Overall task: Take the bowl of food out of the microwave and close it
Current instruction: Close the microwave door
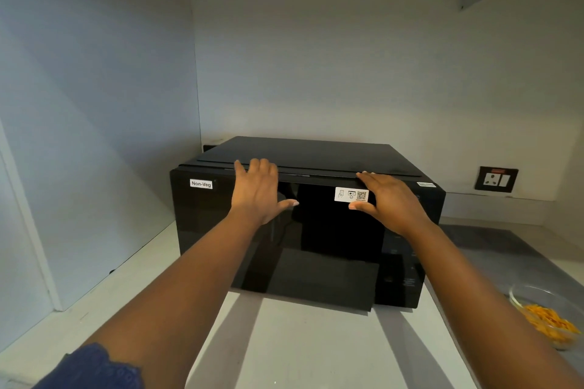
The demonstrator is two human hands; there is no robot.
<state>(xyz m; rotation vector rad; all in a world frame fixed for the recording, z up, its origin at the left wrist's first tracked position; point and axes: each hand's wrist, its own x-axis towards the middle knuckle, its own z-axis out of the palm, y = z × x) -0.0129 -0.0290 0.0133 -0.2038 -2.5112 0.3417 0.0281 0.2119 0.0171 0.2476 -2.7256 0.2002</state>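
Both hands lie flat and spread on the upper front of the glossy black box-shaped microwave, gripping nothing: left hand with fingertips reaching the top front edge and thumb out to the right, right hand with fingers along the same edge and thumb just below the white QR-code sticker. Microwave door looks shut, flush with the body; its dark glass is smooth and mirror-like, showing faint reflections. Long axis of the oven runs left to right, front face toward the camera, turned slightly to the left. A white "Non-Veg" label sits at the upper left corner of the door. Control panel at the right of the front is too dark to read. Clear glass bowl, round and shallow-walled, stands on the pale smooth countertop to the right of the microwave, near but apart from it, partly cut off by the frame edge; it holds orange-yellow food in small strips or shreds. Black wall socket plate with white switch sits on the matte pale wall behind, right. Dark blue lacy sleeve shows on the left arm.
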